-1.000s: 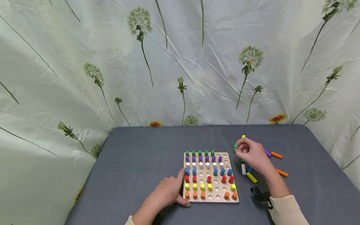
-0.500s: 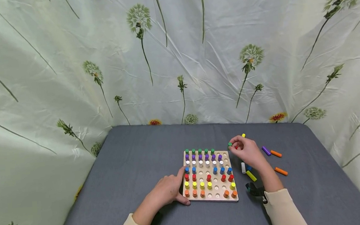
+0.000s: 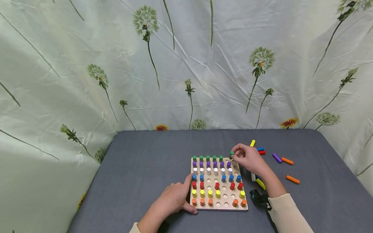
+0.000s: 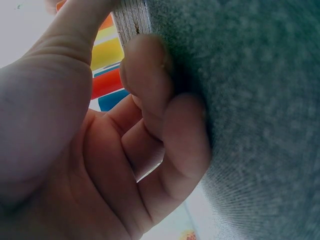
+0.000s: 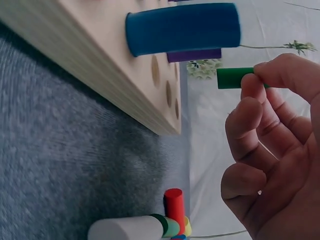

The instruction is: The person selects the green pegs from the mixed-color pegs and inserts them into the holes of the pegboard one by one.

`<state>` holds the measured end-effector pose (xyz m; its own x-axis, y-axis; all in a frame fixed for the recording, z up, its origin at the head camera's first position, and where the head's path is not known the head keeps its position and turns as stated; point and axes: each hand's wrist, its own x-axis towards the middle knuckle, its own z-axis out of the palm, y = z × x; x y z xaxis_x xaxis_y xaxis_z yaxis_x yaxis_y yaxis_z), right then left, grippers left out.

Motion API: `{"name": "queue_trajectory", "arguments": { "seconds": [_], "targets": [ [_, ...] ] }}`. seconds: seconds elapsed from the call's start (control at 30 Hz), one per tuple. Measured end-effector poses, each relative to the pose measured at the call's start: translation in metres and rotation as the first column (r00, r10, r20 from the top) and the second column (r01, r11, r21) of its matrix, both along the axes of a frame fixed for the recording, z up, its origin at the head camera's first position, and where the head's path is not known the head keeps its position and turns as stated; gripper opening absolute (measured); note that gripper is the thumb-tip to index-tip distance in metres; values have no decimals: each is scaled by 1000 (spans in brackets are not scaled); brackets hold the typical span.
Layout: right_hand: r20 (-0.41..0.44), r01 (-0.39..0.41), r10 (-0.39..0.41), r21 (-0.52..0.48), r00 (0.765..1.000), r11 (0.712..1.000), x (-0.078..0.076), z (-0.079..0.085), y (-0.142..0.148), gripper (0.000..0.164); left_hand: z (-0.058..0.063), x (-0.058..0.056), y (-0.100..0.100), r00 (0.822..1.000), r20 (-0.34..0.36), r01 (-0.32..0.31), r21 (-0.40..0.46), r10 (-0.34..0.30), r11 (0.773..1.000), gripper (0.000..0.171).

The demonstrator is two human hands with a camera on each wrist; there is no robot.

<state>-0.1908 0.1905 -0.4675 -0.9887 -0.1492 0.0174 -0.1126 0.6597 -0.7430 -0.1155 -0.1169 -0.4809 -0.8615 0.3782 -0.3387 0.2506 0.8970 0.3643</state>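
Note:
A wooden pegboard [image 3: 218, 209] with rows of coloured pegs lies on the grey table. My left hand [image 3: 173, 197] holds its near-left corner, index finger along the left side and thumb at the front edge. In the left wrist view the other fingers [image 4: 187, 145] curl beside the board on the cloth. My right hand [image 3: 250, 159] pinches a green peg [image 5: 232, 78] between thumb and fingertips. That peg is just above the board's far-right corner, apart from the board in the right wrist view. Several green pegs [image 3: 208, 158] stand in the back row, left of it.
Right of the board lie loose pegs: yellow [image 3: 252, 143], blue [image 3: 260, 149], red [image 3: 261, 153], purple [image 3: 277, 158], orange [image 3: 292, 179] and white [image 3: 253, 177]. A wrist camera [image 3: 258, 197] hangs under my right wrist. A flowered curtain [image 3: 183, 59] rises behind the table.
My right hand has moved left with the green peg, from beside the loose pegs to the board's far-right corner. My left hand stays at the near-left corner.

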Motion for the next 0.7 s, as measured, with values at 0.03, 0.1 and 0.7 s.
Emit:
{"name": "queue_trajectory", "arguments": {
  "seconds": [0.03,0.1,0.7],
  "targets": [
    [4,-2,2,1,1000,1000,-1,-1,-1,15,0,0,0,1000,-1,0,0,0,1000,123],
    [19,-11,11,3,1000,1000,-1,-2,-2,15,0,0,0,1000,-5,1,0,-1,1000,123],
    [75,-52,46,70,996,996,-7,-11,-5,16,0,0,0,1000,6,-3,-2,3,1000,123]
  ]
}}
